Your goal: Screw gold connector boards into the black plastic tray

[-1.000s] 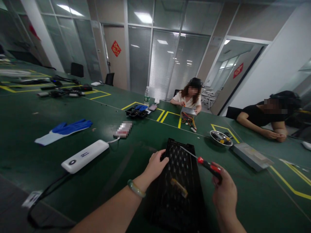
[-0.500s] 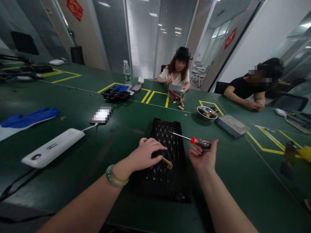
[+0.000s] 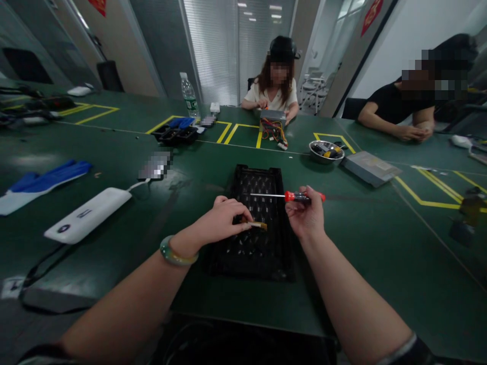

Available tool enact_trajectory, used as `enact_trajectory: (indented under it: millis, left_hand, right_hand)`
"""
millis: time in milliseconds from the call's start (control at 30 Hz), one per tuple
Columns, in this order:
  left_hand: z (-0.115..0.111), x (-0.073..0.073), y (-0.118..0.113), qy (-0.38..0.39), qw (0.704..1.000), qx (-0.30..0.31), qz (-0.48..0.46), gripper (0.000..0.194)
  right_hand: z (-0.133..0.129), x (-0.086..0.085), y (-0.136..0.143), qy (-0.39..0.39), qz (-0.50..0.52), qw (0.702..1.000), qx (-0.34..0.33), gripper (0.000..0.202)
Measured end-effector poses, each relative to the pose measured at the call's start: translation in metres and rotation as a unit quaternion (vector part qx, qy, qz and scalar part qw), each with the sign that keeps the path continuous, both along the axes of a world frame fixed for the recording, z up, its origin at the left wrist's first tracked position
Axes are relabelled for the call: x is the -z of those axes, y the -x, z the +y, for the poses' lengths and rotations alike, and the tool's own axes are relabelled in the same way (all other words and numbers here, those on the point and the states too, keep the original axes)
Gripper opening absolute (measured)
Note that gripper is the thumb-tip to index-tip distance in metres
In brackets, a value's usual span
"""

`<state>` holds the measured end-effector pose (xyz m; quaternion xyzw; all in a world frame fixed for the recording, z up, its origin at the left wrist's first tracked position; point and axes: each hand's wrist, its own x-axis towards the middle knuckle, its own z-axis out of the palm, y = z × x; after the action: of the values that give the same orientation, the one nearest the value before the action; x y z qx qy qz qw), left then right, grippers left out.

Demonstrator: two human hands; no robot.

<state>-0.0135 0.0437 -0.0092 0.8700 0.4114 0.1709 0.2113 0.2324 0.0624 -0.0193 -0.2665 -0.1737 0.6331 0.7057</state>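
Note:
My right hand (image 3: 306, 215) is closed round the red-and-black handle of a screwdriver (image 3: 268, 195). Its thin metal shaft points left, above a black panel-like tray (image 3: 287, 253) with a bumpy patterned face. Over the middle of that tray, my left hand (image 3: 220, 223) pinches a small narrow tan-and-gold piece (image 3: 259, 225) between thumb and fingers. The piece's far end sticks out to the right; its near end is partly hidden by the fingers, and its kind is unclear. The screwdriver's tip is apart from the piece.
Left lie a white power bank (image 3: 91, 215) cabled to a phone (image 3: 155, 166) and a blue-white glove (image 3: 45, 183). Beyond are a black parts tray (image 3: 175, 136), a bottle (image 3: 189, 96), a metal bowl (image 3: 326, 152) and a grey cover (image 3: 373, 168). Two people sit opposite; one handles a wired metal box (image 3: 273, 119).
The screwdriver has swung from tilted to nearly level, and its tip has shifted left. My left fingers have closed more tightly round the small piece. The whole view has tipped downward.

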Motion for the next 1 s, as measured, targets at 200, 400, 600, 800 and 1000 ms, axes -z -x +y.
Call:
enact_trajectory:
  millis: [200, 400, 600, 800, 1000]
  left_hand:
    - [-0.022, -0.028, 0.013, 0.047, 0.997, 0.049, -0.03, 0.014]
    - [-0.048, -0.04, 0.002, 0.099, 0.988, 0.118, 0.019, 0.003]
    - [-0.051, -0.031, -0.003, 0.068, 0.986, 0.139, 0.058, 0.01]
    - [-0.05, -0.031, -0.003, 0.049, 0.983, 0.162, 0.073, 0.015]
    - [-0.054, -0.031, -0.004, 0.027, 0.984, 0.157, 0.084, 0.012]
  right_hand:
    - [0.004, 0.005, -0.002, 0.009, -0.047, 0.999, -0.025, 0.046]
    - [0.005, 0.006, 0.002, 0.01, -0.109, 0.994, -0.012, 0.045]
    - [0.008, 0.006, 0.0, 0.025, -0.092, 0.995, -0.009, 0.041]
    - [0.007, 0.006, 0.002, 0.011, -0.107, 0.994, -0.007, 0.041]
    - [0.007, 0.006, 0.002, 0.005, -0.131, 0.991, -0.016, 0.043]
